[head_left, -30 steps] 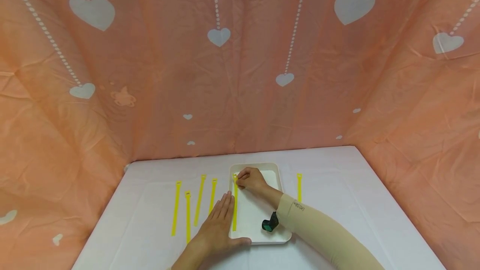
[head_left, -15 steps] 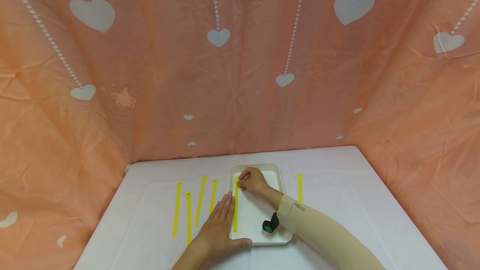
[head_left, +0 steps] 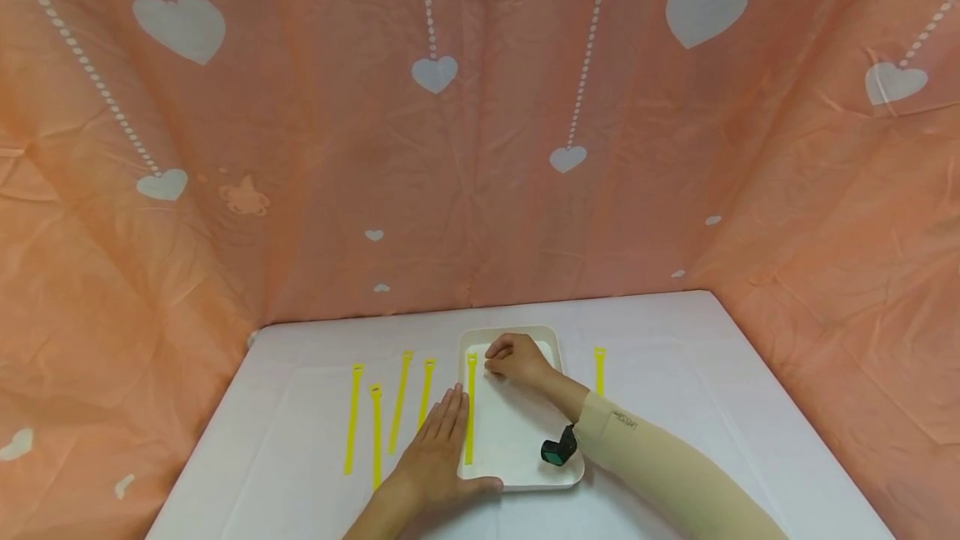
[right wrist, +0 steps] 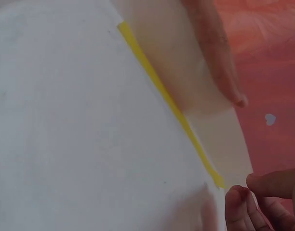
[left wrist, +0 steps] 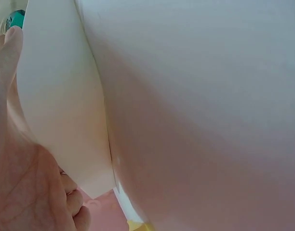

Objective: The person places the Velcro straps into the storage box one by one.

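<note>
A yellow strap-type cable tie (head_left: pixel 470 419) with a slotted head lies lengthwise along the left inner side of a white tray (head_left: pixel 525 444). My left hand (head_left: pixel 431 465) rests on the tray's left side, fingers straight, thumb along the near edge. Over the far part of the tray, my right hand (head_left: pixel 522 361) is just right of the tie's head, fingers loosely bent and holding nothing. The right wrist view shows the tie (right wrist: pixel 162 91) flat on the tray floor, with the right fingers (right wrist: pixel 236 211) near its head end. In the left wrist view, the left palm (left wrist: pixel 32 187) lies against the tray wall (left wrist: pixel 65 96).
Several more yellow cable ties (head_left: pixel 353 423) lie on the white tablecloth (head_left: pixel 292 407) left of the tray. Another tie (head_left: pixel 599 369) is on its right, partly behind the right forearm. A pink curtain (head_left: pixel 480 215) with hearts encloses the table's back and sides.
My right hand has let go of the cable tie's head and moved slightly right. The tie stays in the tray, and the left hand keeps its place.
</note>
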Tool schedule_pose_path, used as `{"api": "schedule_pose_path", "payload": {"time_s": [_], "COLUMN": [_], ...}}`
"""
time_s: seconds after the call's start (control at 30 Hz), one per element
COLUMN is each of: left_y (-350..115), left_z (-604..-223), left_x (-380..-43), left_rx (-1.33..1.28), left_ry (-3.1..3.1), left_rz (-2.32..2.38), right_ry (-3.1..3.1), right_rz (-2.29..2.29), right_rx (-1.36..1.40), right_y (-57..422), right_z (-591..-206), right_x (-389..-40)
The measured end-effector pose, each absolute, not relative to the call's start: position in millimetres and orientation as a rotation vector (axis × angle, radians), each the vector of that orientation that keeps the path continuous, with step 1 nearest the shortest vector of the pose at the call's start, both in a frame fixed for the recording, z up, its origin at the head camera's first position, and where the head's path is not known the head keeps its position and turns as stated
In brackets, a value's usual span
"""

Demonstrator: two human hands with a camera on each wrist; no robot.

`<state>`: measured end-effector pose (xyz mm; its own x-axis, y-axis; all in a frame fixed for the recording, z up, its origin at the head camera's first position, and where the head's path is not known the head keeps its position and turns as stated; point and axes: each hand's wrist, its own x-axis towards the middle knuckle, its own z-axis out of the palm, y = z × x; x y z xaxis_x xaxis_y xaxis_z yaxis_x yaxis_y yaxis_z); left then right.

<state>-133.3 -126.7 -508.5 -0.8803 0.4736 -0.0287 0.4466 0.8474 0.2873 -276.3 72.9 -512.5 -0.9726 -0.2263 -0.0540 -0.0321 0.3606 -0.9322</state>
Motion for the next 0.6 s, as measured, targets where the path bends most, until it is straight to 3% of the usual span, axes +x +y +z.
{"api": "schedule_pose_path", "payload": {"time_s": [0.6], "left_y": [-128], "left_z": [-512], "left_x": [-133], "left_rx": [0.727], "left_ry": [2.916], "left_rz": [0.503], "right_ry": [2.405], "right_rz": [-1.794], "right_rx": [-0.284], "right_y": [126], "right_z": [-484], "right_x": [-263]}}
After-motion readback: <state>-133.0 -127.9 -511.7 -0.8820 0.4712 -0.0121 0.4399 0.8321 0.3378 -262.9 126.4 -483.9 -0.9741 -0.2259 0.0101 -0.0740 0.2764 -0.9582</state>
